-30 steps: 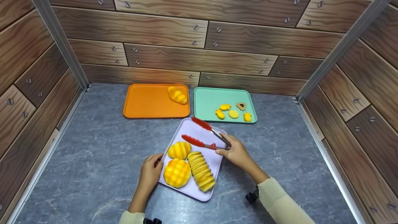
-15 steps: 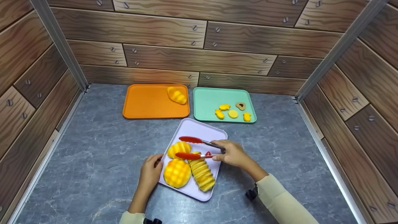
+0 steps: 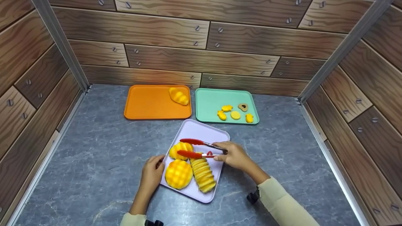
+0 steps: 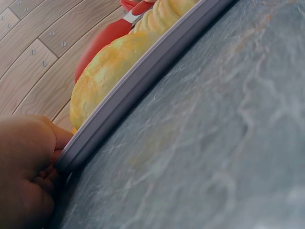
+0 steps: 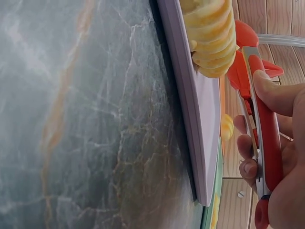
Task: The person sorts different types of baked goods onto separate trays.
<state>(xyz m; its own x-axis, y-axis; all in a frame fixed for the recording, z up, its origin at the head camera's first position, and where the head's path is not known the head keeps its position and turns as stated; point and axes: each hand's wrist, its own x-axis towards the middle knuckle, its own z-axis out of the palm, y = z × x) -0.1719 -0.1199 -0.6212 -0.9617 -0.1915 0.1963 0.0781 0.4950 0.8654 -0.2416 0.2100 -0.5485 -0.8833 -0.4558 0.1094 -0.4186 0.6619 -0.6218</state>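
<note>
Firstly, tongs [image 3: 191, 142]: bright metal arms, smooth red grip panels, elongated red heads; spread apart above the lilac tray, across the small striped roll and the upper end of the long loaf. Contact with either cannot be told.

Right hand [image 3: 235, 156]: at the tray's right side, fingers and thumb wrapped round the tongs.

Lilac tray [image 3: 201, 128]: matt, rectangular, rounded corners, low raised rim; set askew on the counter.

Left hand [image 3: 152, 172]: gripping the tray's left rim.

On the tray, three bread-like pieces, golden yellow: small striped roll [image 3: 173, 152], by the left rim; round bun [image 3: 179, 175], domed, cross-scored, near corner; long loaf [image 3: 203, 175], deeply ridged, beside the bun.

Beyond the tray, to the left: orange tray [image 3: 147, 102], bearing one banded croissant [image 3: 179, 96].

Beyond it, to the right: mint-green tray [image 3: 213, 97], bearing three plump yellow pieces [image 3: 227, 108], one flat yellow disc [image 3: 235, 115], one brown piece [image 3: 243, 107] with dark centre.

Beneath the lilac tray: grey marbled counter [image 3: 78, 157], white-veined.

Farthest behind: wall [image 3: 157, 31], plank-patterned with screw heads.
</note>
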